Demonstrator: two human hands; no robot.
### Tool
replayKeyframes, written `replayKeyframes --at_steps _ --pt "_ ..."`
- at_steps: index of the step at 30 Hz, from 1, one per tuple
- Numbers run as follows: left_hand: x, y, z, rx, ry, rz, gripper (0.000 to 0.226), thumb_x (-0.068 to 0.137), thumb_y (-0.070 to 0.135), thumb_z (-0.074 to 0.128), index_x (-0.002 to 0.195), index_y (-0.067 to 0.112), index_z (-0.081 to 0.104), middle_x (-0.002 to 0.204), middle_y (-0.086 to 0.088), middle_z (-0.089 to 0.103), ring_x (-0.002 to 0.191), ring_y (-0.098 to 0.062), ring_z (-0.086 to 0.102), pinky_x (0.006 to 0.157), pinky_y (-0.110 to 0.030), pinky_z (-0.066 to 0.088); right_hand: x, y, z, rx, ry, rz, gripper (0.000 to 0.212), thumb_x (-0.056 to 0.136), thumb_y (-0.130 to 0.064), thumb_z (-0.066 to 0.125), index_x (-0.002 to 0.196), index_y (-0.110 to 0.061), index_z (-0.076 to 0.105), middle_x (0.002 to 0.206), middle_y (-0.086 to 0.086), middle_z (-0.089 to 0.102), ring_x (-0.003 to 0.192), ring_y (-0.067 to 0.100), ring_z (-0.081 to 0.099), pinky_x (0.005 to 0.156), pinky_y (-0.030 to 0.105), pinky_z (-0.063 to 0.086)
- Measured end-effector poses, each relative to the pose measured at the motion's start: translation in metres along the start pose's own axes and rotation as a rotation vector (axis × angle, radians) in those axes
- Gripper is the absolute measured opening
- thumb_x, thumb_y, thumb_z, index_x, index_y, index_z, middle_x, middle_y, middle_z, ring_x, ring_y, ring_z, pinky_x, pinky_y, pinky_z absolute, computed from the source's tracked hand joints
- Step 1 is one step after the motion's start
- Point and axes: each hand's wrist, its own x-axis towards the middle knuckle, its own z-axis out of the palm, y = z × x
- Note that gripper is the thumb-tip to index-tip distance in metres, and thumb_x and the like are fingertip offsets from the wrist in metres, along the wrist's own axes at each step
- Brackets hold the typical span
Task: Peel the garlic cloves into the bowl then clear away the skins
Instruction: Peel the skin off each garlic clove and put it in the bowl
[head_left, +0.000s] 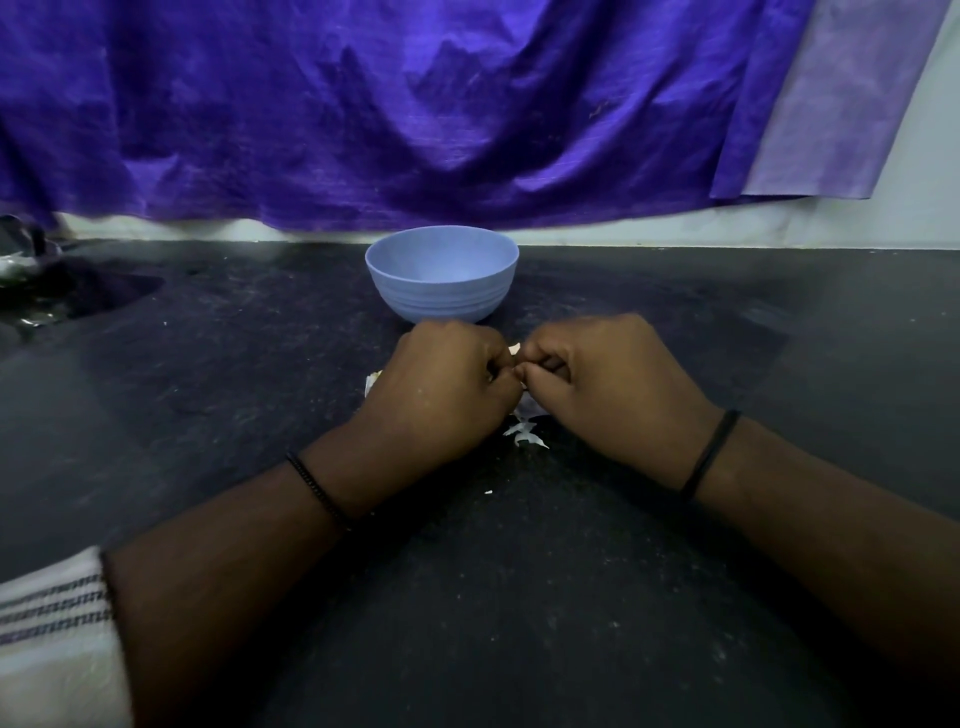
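Both the left hand (447, 384) and right hand (602, 384) pinch a mostly hidden garlic clove (515, 349) between them, the bowl (441, 301) just beyond, fallen skins (527, 434) nearer

A dark, speckled counter (675, 597) fills the lower part of the view, dusted with pale flecks. Along its far edge runs a pale wall (831, 223). A creased purple cloth (363, 104) hangs over most of that wall, and a lighter lilac panel (831, 104) hangs at its right edge. The light is dim.
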Motion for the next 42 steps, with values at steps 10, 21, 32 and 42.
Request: replayKeyframes --at_steps 10,21,32,42 --pt "-0.001 0.002 -0.002 -0.204 0.118 -0.14 0.014 0.084 0.014 0.073 0.07 0.012 0.076 0.055 0.006 0.067 0.053 -0.007 0.063 0.054 -0.029 0.053 0.0 -0.008 0.007 0.211 0.096 0.178 0.007 0.087 -0.015 0.071 0.085 -0.017 0.078 0.077 -0.008 0.074 0.069 0.005 0.067 0.068 0.032 0.057" --pt "0.002 0.0 -0.003 -0.618 0.086 -0.408 0.012 0.085 0.003 0.068 0.074 0.002 0.072 0.057 -0.009 0.067 0.043 -0.018 0.057 0.038 -0.024 0.043 0.001 -0.005 0.01 0.569 0.108 0.347 0.011 0.089 -0.011 0.072 0.084 -0.019 0.077 0.068 -0.011 0.073 0.065 0.002 0.069 0.066 0.024 0.057" --pt "0.002 0.005 -0.005 -0.811 0.06 -0.445 0.013 0.088 0.0 0.064 0.078 -0.003 0.071 0.057 -0.009 0.061 0.039 -0.011 0.049 0.035 -0.019 0.038 0.001 0.001 0.003 0.868 0.022 0.434 0.011 0.093 -0.004 0.065 0.096 -0.008 0.075 0.081 0.002 0.075 0.07 0.008 0.062 0.061 0.021 0.052" --pt "0.003 -0.001 -0.001 -0.796 0.055 -0.398 0.011 0.087 0.002 0.066 0.079 0.0 0.073 0.057 -0.007 0.062 0.043 -0.013 0.052 0.037 -0.022 0.041 0.003 0.004 -0.001 0.843 0.03 0.406 0.012 0.092 -0.002 0.066 0.099 -0.007 0.073 0.082 0.009 0.076 0.061 0.011 0.062 0.058 0.023 0.055"
